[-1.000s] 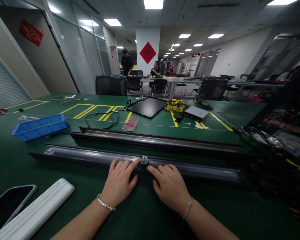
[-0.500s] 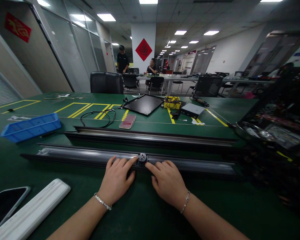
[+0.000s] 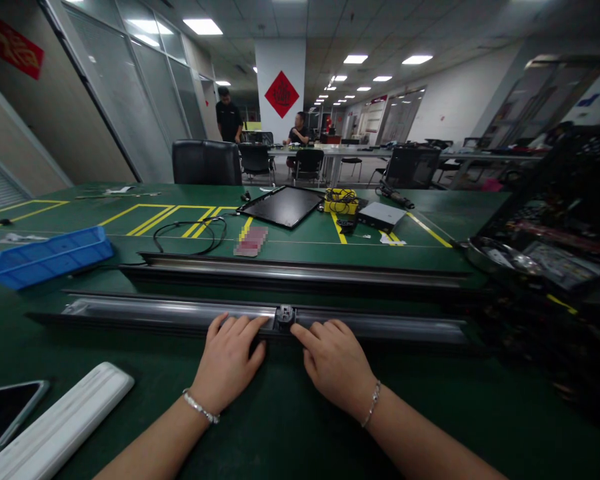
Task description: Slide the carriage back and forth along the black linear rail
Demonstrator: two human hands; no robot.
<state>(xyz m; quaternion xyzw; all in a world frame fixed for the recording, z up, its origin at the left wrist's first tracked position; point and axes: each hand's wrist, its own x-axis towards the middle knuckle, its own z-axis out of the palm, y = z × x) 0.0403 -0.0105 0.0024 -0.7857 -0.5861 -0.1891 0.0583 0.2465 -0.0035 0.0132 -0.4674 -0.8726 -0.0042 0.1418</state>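
A long dark channel-shaped rail (image 3: 170,313) with a shiny inner face lies across the green table in front of me. Near its middle sits a small black fitting (image 3: 285,317). My left hand (image 3: 233,360) rests with its fingertips on the rail's near side, just left of the fitting and a little apart from it; its fingers are spread. To the fitting's right, my right hand (image 3: 333,357) points its index finger at the fitting's lower right edge, seemingly touching it, with the other fingers loosely bent. Neither hand grips anything.
Behind the rail lies a second dark rail (image 3: 290,272). A blue bin (image 3: 50,257) stands left; a white bar (image 3: 60,420) and a phone (image 3: 10,410) lie near left. A flat black panel (image 3: 283,205) and yellow box (image 3: 341,201) sit farther back. Dark equipment crowds the right.
My left index finger has drawn back slightly left from the fitting. My right hand stays almost where it was. The whole view has shifted a little.
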